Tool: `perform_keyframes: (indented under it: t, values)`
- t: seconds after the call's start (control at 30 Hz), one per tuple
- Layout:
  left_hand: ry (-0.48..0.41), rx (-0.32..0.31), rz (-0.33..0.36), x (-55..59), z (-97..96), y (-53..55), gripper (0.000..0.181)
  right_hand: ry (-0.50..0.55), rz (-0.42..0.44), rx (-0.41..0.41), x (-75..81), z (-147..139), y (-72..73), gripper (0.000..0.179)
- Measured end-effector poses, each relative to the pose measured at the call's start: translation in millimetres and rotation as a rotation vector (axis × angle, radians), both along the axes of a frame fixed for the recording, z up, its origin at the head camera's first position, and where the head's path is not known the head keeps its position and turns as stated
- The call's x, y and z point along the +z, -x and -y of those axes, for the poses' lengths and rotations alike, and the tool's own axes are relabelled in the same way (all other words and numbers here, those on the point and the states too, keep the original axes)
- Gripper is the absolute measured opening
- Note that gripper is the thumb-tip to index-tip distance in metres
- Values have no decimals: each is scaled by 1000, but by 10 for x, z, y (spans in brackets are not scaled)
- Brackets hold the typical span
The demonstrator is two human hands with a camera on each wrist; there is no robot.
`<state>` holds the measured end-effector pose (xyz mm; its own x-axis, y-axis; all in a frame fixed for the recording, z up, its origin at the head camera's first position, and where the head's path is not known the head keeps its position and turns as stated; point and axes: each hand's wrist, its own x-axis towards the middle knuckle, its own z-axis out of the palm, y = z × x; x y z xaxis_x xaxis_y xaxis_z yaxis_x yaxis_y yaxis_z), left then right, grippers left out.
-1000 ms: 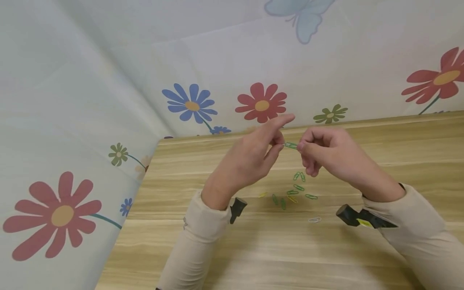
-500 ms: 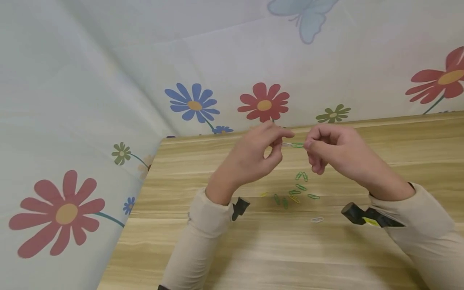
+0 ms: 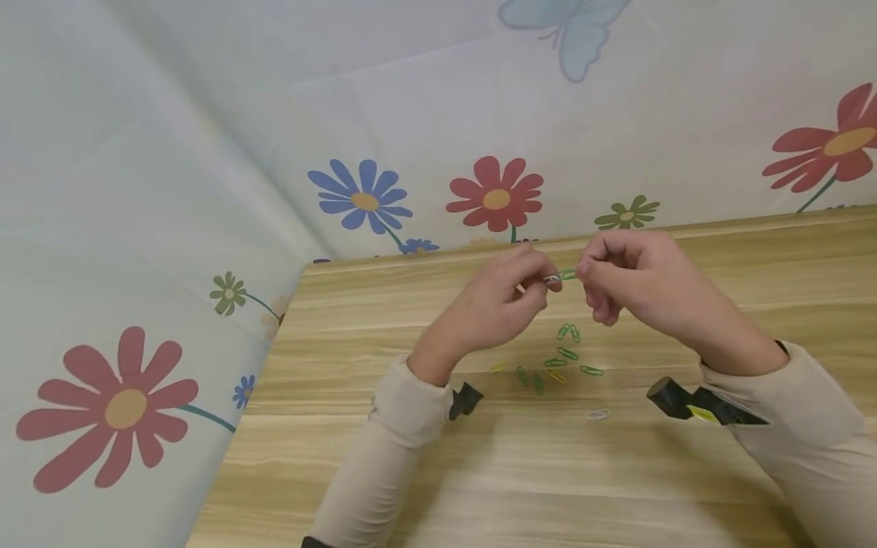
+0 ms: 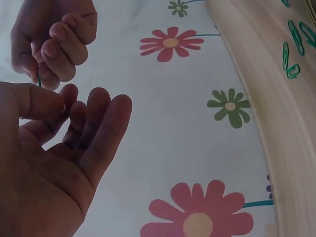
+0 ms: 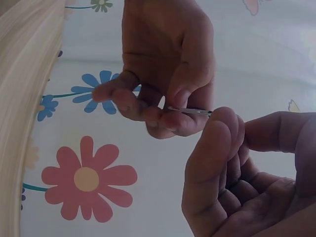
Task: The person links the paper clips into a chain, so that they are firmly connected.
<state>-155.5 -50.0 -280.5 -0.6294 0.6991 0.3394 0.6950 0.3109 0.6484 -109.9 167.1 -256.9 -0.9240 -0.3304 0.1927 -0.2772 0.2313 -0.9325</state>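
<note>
A white paper clip [image 3: 551, 280] and a green paper clip [image 3: 568, 274] meet end to end above the worktop [image 3: 329, 365], long axes running sideways; whether they link is unclear. The left hand [image 3: 503, 301] pinches the white one between its fingers, the right hand [image 3: 633, 285] the green. Both hands bend inward, fingertips close together.

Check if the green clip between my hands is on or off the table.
Off: your right hand pinches the green clip in midair.
</note>
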Motion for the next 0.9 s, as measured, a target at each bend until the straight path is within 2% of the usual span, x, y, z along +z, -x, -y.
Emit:
perform_keyframes:
  t: [0.13,0.27,0.4,0.53,0.6,0.7,0.9]
  values:
    - [-21,-52,112,-32,-22,10,14,-20,20,-3,11,-7,3,16]
    - [-35,-87,188,-39,-23,4,11,-31,21,2,11,-8,4,18]
    - [-43,-92,223,-30,-29,-6,12,-33,7,10,5,-10,3,18]
    - [-43,-51,201,-22,-42,-23,12,-35,8,6,0,-27,-4,17]
    - [-48,-32,159,-23,-41,-29,13,-36,10,-1,2,-37,-6,16]
    - [-46,-27,24,-22,-25,-31,13,-38,9,-6,12,-45,-10,16]
    - [16,-37,-391,18,8,-33,13,-43,-4,15,33,-48,-19,21]
